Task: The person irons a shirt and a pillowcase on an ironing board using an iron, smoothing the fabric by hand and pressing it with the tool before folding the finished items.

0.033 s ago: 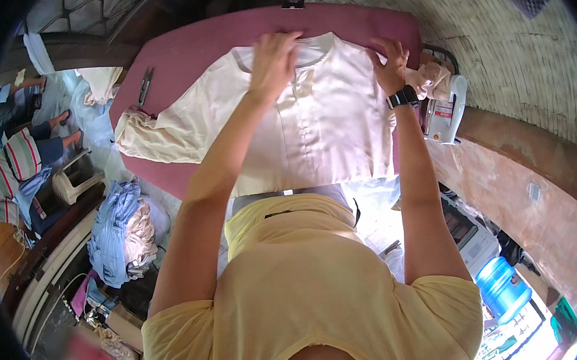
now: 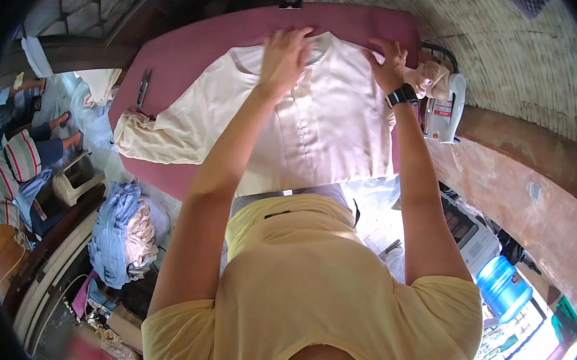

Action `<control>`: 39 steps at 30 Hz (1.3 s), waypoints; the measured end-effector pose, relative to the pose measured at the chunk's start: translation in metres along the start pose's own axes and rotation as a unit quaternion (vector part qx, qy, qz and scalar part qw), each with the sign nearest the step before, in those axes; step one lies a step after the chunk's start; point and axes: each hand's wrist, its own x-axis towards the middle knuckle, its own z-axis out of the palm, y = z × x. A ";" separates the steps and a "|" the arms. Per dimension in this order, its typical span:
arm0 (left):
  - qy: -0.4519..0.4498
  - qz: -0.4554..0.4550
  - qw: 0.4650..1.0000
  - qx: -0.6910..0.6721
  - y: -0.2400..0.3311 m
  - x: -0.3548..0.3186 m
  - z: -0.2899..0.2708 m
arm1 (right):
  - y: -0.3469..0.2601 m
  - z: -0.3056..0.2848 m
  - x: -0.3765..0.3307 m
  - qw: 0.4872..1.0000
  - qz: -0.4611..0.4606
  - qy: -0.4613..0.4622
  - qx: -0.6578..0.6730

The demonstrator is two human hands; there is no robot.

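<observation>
A cream long-sleeved shirt [image 2: 324, 122] lies front-up and spread flat on a maroon-covered table [image 2: 189, 58], its left sleeve trailing toward the table's left edge. My left hand [image 2: 284, 57] rests palm-down on the collar and button placket, fingers stretched out. My right hand [image 2: 388, 61], with a black watch on the wrist, presses on the shirt's right shoulder with fingers apart. Neither hand lifts any cloth.
A white iron [image 2: 443, 108] stands at the table's right end beside bunched cloth. Dark scissors [image 2: 143, 88] lie near the left end. A pile of blue and beige clothes [image 2: 125, 235] sits lower left. A person in stripes [image 2: 15, 159] sits left. A blue water jug [image 2: 504, 288] stands lower right.
</observation>
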 end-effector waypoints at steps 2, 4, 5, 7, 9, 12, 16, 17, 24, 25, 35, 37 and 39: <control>-0.018 -0.029 0.999 -0.025 0.015 0.016 0.037 | 0.008 0.010 0.000 0.999 0.026 -0.019 -0.017; -0.009 -0.042 0.998 -0.042 0.013 0.018 0.061 | 0.015 0.017 -0.002 0.995 0.081 -0.060 -0.020; 0.010 -0.043 0.998 -0.044 0.010 0.018 0.064 | 0.010 0.017 -0.001 0.992 0.111 -0.040 -0.037; 0.057 -0.061 0.993 -0.078 0.006 0.016 0.072 | 0.014 0.019 -0.001 0.991 0.125 0.016 -0.043; 0.052 -0.031 0.998 -0.036 0.002 0.016 0.077 | 0.011 0.023 -0.006 0.992 0.087 0.068 -0.056; 0.021 -0.039 0.999 0.006 0.005 0.021 0.072 | -0.012 0.031 -0.017 0.996 -0.009 0.078 -0.042; -0.008 -0.063 0.997 0.033 0.017 0.040 0.057 | -0.012 0.033 -0.016 0.998 0.009 0.057 0.017; -0.013 -0.073 0.997 0.016 0.019 0.043 0.055 | -0.015 0.032 -0.014 0.998 0.022 0.064 0.015; 0.021 -0.130 0.991 0.010 0.013 0.034 0.076 | -0.025 0.035 -0.007 0.991 0.119 0.062 -0.009; 0.031 -0.126 0.991 0.020 0.012 0.031 0.079 | -0.024 0.036 -0.007 0.989 0.139 0.046 -0.005; -0.123 -0.172 0.977 -0.021 -0.007 0.060 0.052 | -0.005 0.000 -0.001 0.988 0.058 0.134 0.046; -0.141 -0.162 0.972 -0.093 -0.014 0.060 0.036 | 0.025 -0.043 -0.013 0.976 0.107 0.171 -0.076; -0.051 -0.099 0.989 -0.102 -0.010 0.051 0.020 | 0.042 -0.110 -0.025 0.940 0.188 0.193 -0.209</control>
